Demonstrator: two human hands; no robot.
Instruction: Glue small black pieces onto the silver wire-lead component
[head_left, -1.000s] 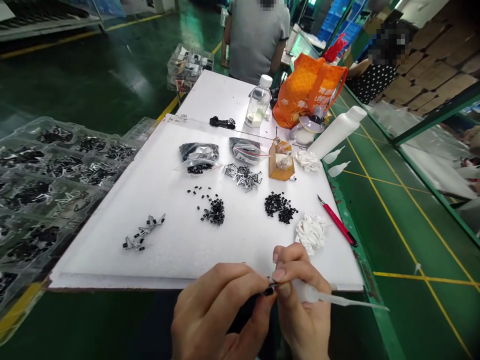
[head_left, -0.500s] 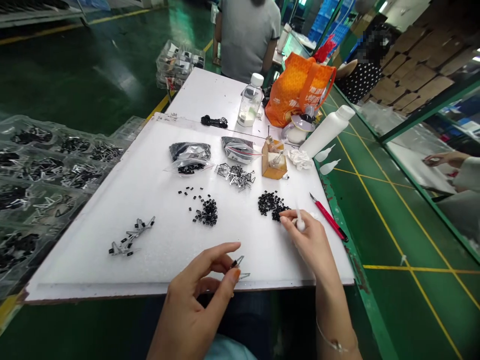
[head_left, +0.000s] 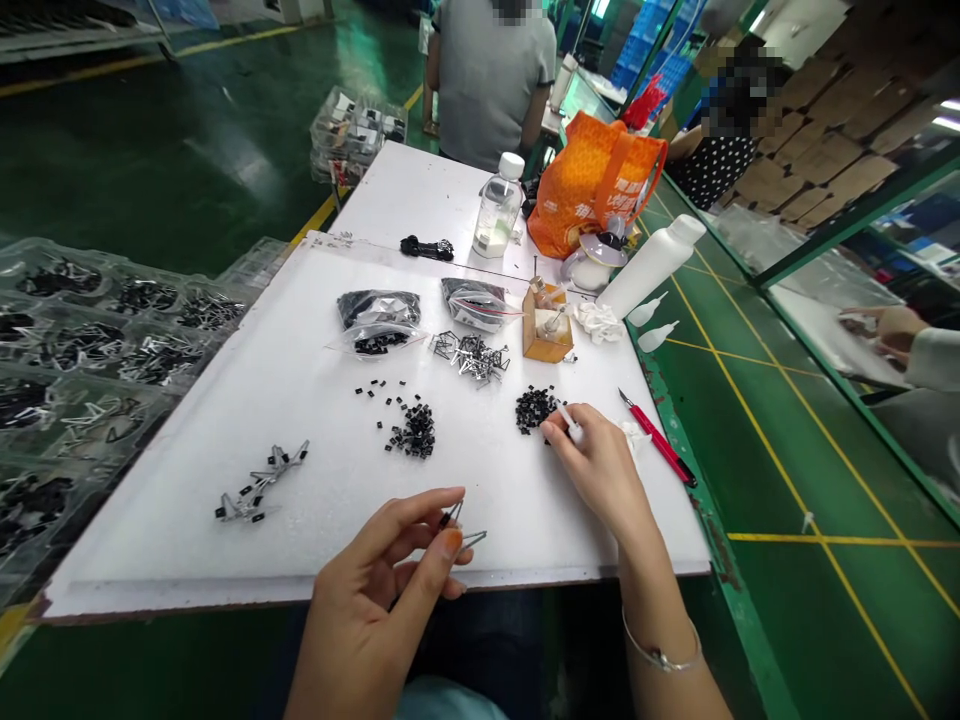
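My left hand hovers over the near edge of the white board and pinches a small metal clip with a black piece between thumb and forefinger. My right hand reaches forward to the right pile of small black parts, fingers closed round a white plastic dropper. A second pile of black parts lies at mid-board. Several assembled clips lie to the left.
Loose metal clips, two plastic bags, a small cardboard box, a red knife, a white bottle, a clear bottle and an orange bag sit farther back. Clear trays at left. People stand and sit beyond.
The hands came apart from the near edge. My right hand moved forward with the dropper to the right black pile. My left hand stayed near, holding the clip.
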